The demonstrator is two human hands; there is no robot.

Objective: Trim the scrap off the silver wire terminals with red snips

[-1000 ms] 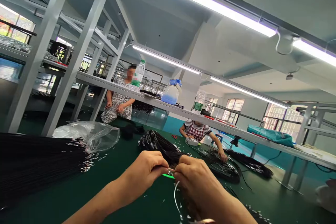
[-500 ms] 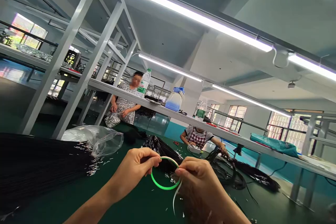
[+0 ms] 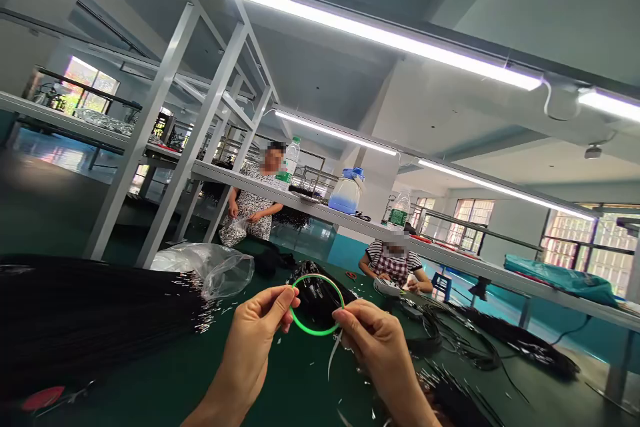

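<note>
Head view: your left hand (image 3: 256,328) and right hand (image 3: 376,341) each pinched a side of the green loop (image 3: 317,304), held open just above the green table (image 3: 150,380). It hung in front of a black wire bundle (image 3: 320,293).

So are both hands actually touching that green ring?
Touching. The head view shows the left hand pinching the green ring at its left edge with its fingertips, and the right hand pinching its right edge, holding it up above the green table.
</note>
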